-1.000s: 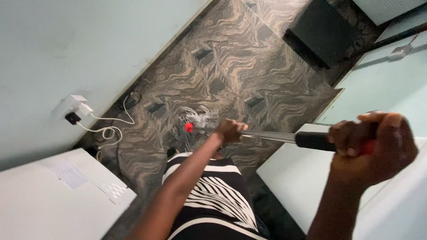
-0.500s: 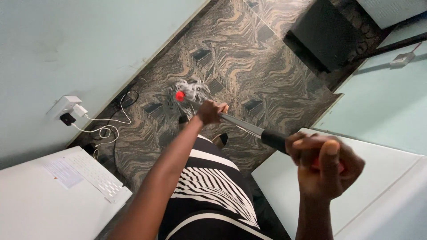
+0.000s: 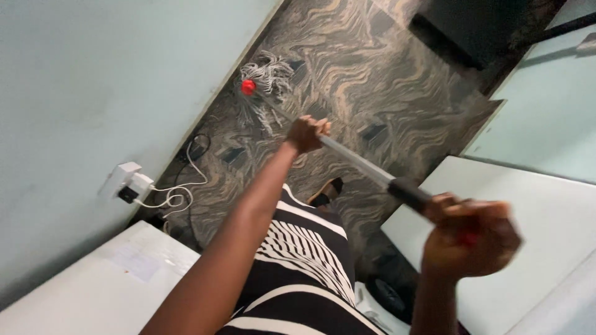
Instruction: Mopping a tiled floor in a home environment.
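I hold a mop with a silver metal pole (image 3: 357,159) and a black grip section. My left hand (image 3: 307,133) is closed around the pole partway down. My right hand (image 3: 470,236) grips the top end, where a bit of red shows between the fingers. The mop head (image 3: 261,80), grey-white strings around a red hub, lies on the dark marbled floor (image 3: 347,74) close to the pale wall (image 3: 112,74). My black-and-white patterned clothing fills the bottom centre, and a foot in a dark shoe (image 3: 327,192) shows below the pole.
A white socket with plugs and white cables (image 3: 133,184) hangs low on the left wall. White furniture tops stand at the lower left (image 3: 81,291) and right (image 3: 546,211). A dark mat (image 3: 472,28) lies at the far end. A black wheel (image 3: 388,294) shows near the bottom.
The mop head has slid farther away along the floor toward the wall. My left arm has stretched out with it, and my right hand has followed slightly lower.
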